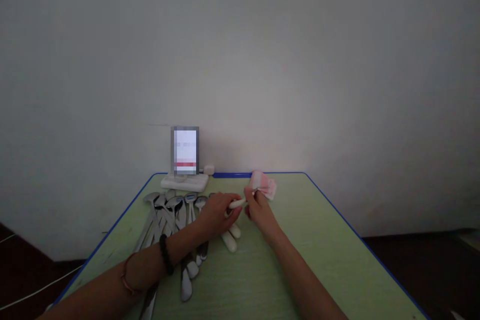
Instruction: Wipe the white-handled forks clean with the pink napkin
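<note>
My left hand [217, 211] is closed round the white handle of a utensil [237, 203], held just above the green table [330, 260]. My right hand [258, 206] pinches a crumpled pink cloth [263, 184] against the far end of that utensil. Two more white-handled utensils [230, 238] lie on the table under my hands. To the left, several metal spoons and ladles [169, 210] lie fanned out, partly hidden by my left forearm.
A phone [185, 151] stands upright on a white stand [184, 182] at the table's far edge, against a bare white wall. The table has a blue rim. A white cable runs across the dark floor at lower left.
</note>
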